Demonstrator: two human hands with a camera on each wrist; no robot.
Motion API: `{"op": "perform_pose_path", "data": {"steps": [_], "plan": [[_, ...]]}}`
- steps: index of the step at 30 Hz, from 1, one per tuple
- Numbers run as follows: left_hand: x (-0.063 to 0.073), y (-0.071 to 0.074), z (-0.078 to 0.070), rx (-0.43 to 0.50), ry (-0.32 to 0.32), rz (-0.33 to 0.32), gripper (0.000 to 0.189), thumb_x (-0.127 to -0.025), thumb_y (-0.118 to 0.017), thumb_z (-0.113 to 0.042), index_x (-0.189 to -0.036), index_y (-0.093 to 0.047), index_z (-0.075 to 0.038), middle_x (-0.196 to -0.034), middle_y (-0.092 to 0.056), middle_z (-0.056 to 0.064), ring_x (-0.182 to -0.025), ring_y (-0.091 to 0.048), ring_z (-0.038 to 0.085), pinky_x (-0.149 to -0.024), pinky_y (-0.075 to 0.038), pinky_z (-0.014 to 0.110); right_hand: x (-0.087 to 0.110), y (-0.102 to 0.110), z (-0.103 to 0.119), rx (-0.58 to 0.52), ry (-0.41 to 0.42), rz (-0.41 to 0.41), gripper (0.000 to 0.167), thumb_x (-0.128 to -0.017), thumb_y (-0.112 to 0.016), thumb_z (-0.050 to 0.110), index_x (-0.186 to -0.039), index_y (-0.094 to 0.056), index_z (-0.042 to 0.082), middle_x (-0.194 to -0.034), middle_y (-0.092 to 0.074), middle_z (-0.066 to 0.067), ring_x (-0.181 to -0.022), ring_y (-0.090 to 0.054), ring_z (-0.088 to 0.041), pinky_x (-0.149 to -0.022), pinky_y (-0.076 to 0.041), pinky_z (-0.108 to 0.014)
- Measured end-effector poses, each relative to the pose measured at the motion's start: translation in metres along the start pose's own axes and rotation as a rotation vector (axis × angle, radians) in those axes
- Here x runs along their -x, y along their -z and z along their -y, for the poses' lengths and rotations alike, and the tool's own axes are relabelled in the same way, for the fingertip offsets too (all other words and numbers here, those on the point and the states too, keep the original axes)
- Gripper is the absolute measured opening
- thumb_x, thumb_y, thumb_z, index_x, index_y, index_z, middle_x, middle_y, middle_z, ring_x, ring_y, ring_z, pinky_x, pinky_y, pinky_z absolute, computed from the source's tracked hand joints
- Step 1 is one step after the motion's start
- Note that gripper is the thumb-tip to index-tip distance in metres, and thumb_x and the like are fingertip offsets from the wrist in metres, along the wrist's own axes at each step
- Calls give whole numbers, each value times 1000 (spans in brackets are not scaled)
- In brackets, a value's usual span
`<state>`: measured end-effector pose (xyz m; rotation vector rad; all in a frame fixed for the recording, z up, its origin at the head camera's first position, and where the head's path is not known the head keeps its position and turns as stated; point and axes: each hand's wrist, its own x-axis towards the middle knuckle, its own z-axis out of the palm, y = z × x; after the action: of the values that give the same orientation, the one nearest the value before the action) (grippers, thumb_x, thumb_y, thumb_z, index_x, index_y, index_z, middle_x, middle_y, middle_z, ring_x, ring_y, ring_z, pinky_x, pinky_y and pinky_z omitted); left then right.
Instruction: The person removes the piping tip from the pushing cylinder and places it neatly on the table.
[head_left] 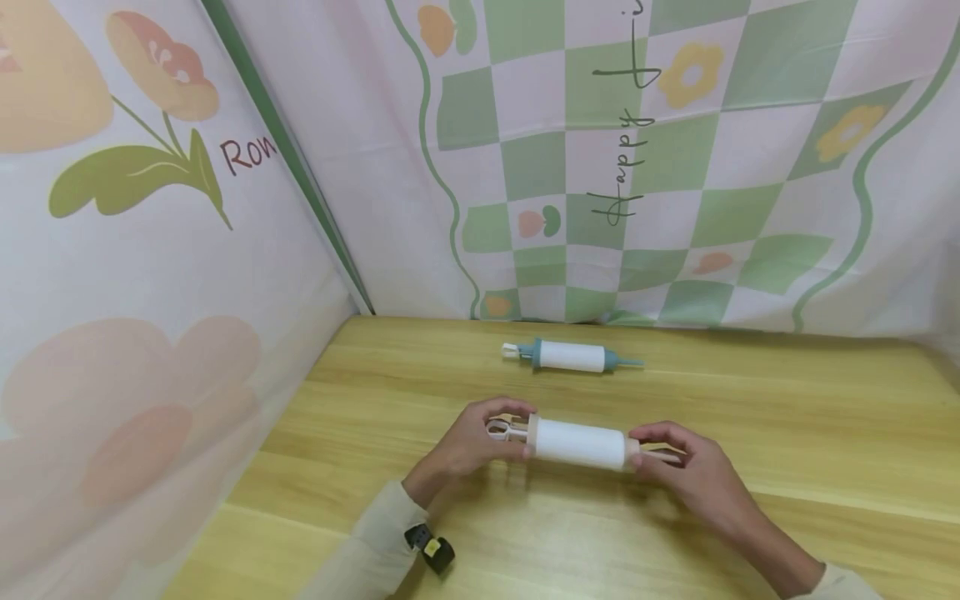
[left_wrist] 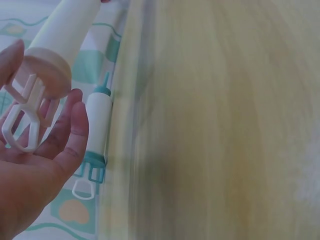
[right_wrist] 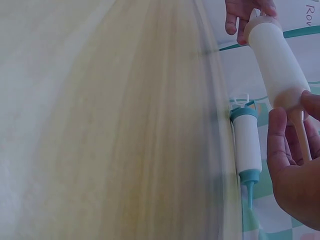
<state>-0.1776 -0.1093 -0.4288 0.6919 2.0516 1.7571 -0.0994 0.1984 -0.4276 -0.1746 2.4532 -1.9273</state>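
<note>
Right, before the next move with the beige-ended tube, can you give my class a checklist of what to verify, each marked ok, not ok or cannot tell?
1. Left grip holds the beige-ended tube at its handle end: ok.
2. Right grip holds it at the nozzle end: ok.
3. Tube raised off the table: ok.
4. Blue-ended tube lying apart, beyond it: ok.
5. One grip free: not ok, both are on the beige-ended tube.
6. Anything inside: cannot tell, the white wall hides it.
</note>
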Motion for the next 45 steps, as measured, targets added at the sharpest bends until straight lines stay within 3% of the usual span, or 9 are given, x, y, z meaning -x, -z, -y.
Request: {"op": "perform_pose_path", "data": {"steps": [10,20,26,35,45], "plan": [[1,-4,-6,14,-12,-17,50,-82,-81,-6,-129,-64,-7,-120,-64,5,-103,-65,22,-85,-57,39,3,2,3,16,2,-20,34,-94,-72,17,-122,-64,0,-121,-65,-15,-95,-70,-13,-75,-58,-31],[1,-8,-11,3,-29,-20,51,-83,-80,-7,-130,-63,-8,-121,-64,4,-107,-63,21,-88,-56,38,3,7,6,-15,1,-45,33,-94,-72,13,-121,-63,-4,-111,-68,5,-91,-71,-15,-76,-58,-30],[1,-8,-11,-21,-37,-13,54,-82,-81,-6,-132,-61,-4,-122,-63,3,-108,-62,19,-87,-56,38,2,8,6,-5,-10,-49,34,-94,-72,15,-121,-63,-4,-111,-67,2,-91,-71,-16,-76,-58,-30],[3,-11,-13,17,-37,-23,52,-83,-80,-2,-131,-62,-5,-121,-62,6,-104,-64,21,-85,-57,37,1,8,8,10,-30,-55,36,-94,-72,18,-122,-63,-3,-112,-68,1,-90,-71,-19,-75,-57,-30],[3,-16,-15,56,-48,-70,46,-84,-76,3,-127,-64,-3,-117,-63,9,-104,-65,22,-86,-56,37,2,6,8,-84,11,-38,33,-97,-67,10,-123,-59,-10,-109,-68,1,-88,-71,-20,-75,-59,-34]]}}
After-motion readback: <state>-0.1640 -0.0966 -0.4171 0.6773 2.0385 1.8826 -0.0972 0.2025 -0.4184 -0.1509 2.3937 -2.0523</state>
